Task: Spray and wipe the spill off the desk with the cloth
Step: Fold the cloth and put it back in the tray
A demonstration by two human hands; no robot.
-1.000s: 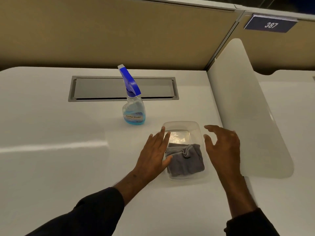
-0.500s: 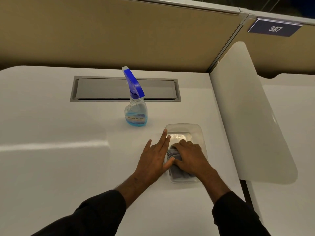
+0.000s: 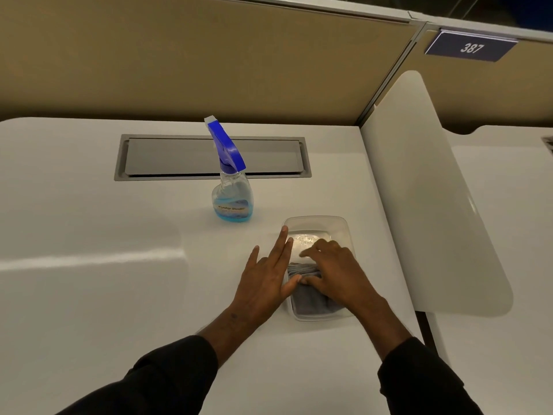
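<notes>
Dim, warm overhead light. I see a bright glare band on the desk (image 3: 89,259) left of the left hand (image 3: 266,283), soft shadows beneath both forearms, sharp focus throughout, and wide-angle bowing at the edges.

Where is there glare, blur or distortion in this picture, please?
Head view: a bright glare band crosses the desk at left; the tray floor glints; wide-angle bending curves the desk's far edge; the right hand fingertips look slightly blurred.

White bench (image 3: 89,295), grey cloth (image 3: 308,302) in a clear tub (image 3: 344,226), blue-topped spray bottle (image 3: 232,187) with pale blue liquid, black sleeves (image 3: 167,381).
</notes>
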